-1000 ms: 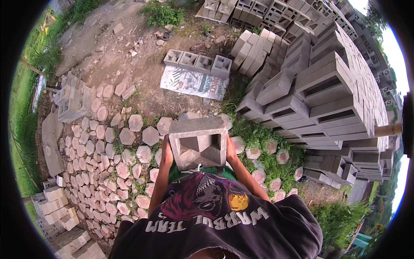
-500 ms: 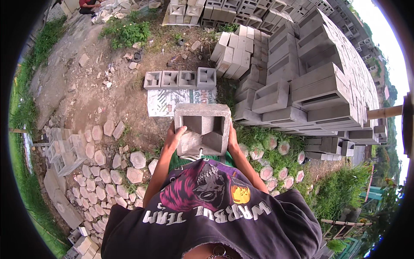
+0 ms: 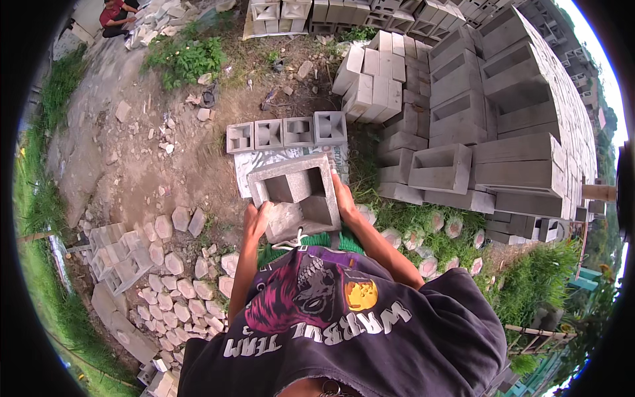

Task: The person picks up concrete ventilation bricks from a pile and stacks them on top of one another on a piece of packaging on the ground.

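Grey block sits clamped between both hands: left hand and right hand grip its sides, fingertips probably hidden underneath.

The hollow block I hold is pale grey concrete, darker grey in its two cavities. My shirt is black with a magenta and grey skull print, an orange badge and white lettering; green waistband trim shows just above it. Beyond the block, a white patterned sheet lies on brown dirt. Grey paving stones lie left of the block, green grass right.
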`<action>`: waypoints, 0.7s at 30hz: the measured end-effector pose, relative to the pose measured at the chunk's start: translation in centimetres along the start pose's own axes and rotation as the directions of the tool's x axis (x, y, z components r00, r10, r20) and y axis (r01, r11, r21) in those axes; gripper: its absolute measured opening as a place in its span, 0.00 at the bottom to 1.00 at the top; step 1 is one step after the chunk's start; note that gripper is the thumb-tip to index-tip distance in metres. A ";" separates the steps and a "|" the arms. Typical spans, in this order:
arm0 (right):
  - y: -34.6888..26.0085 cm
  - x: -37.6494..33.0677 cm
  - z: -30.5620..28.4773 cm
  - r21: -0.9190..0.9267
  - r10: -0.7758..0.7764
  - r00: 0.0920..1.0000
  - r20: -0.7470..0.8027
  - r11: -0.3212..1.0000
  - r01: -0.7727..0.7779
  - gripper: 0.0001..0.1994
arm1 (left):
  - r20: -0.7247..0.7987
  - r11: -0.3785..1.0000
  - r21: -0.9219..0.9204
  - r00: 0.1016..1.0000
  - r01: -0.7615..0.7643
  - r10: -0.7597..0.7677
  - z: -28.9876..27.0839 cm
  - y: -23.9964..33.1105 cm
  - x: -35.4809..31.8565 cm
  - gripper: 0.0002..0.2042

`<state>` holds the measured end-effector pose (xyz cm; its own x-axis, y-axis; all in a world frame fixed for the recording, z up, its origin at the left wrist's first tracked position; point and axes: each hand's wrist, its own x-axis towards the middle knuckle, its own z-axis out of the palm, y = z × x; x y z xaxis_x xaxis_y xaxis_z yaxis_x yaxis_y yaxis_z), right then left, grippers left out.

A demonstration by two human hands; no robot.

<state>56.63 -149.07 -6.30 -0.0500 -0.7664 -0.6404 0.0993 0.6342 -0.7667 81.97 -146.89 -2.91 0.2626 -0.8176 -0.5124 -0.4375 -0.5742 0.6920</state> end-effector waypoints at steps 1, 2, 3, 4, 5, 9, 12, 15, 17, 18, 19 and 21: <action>-1.1 2.0 0.8 -0.010 0.020 1.000 -0.011 1.000 -0.020 0.41 | 0.001 1.000 0.007 1.000 0.005 -0.005 -0.2 0.5 2.1 0.24; -1.7 4.4 1.3 -0.055 0.004 1.000 -0.018 0.998 -0.005 0.41 | 0.027 0.999 0.051 1.000 -0.015 0.013 -0.5 0.9 4.3 0.23; -2.9 6.4 2.2 -0.051 0.019 1.000 -0.012 0.998 -0.019 0.41 | 0.050 0.995 0.097 0.999 -0.026 0.022 -0.9 1.2 6.2 0.23; -3.9 8.0 3.0 -0.122 0.059 0.998 -0.008 0.991 -0.059 0.41 | -0.001 0.990 0.138 1.000 0.009 -0.009 -1.0 1.6 7.4 0.23; -5.1 9.9 3.6 -0.193 0.100 0.995 -0.006 0.976 -0.099 0.41 | -0.001 0.989 0.139 0.998 0.055 -0.056 -1.2 2.2 9.4 0.23; -7.5 15.5 3.0 -0.087 0.229 0.971 0.063 0.971 -0.223 0.42 | 0.256 0.953 0.274 0.946 0.129 -0.201 -1.9 5.7 15.0 0.27; -6.1 19.8 2.8 0.033 0.246 0.957 0.155 0.967 -0.254 0.38 | 0.189 0.970 0.219 0.971 0.101 -0.144 0.0 4.5 17.8 0.25; -4.3 24.5 1.9 0.181 0.205 0.946 0.253 0.950 -0.254 0.36 | 0.213 0.950 0.305 0.968 0.066 -0.136 1.6 5.5 21.6 0.24; -4.5 25.3 2.3 0.124 0.121 0.966 0.228 0.981 -0.152 0.37 | 0.228 0.933 0.343 0.953 0.111 -0.198 2.2 6.0 23.7 0.24; -3.5 26.1 1.9 -0.040 0.032 0.971 0.238 0.999 -0.023 0.38 | 0.252 0.923 0.370 0.945 0.103 -0.207 2.7 5.4 25.3 0.24; -3.1 27.0 1.9 -0.205 -0.046 0.964 0.262 0.974 0.102 0.38 | 0.276 0.912 0.397 0.934 0.102 -0.225 3.4 4.7 26.5 0.24; -2.2 29.6 3.1 -0.352 0.000 0.987 0.159 0.934 0.056 0.37 | 0.289 0.896 0.419 0.914 0.146 -0.284 4.9 3.0 29.9 0.24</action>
<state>57.99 -173.52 -23.43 0.1084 -0.7726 -0.6255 -0.2601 0.5853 -0.7680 84.27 -172.85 -18.59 0.1162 -0.5724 -0.8117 -0.7138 -0.6164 0.3324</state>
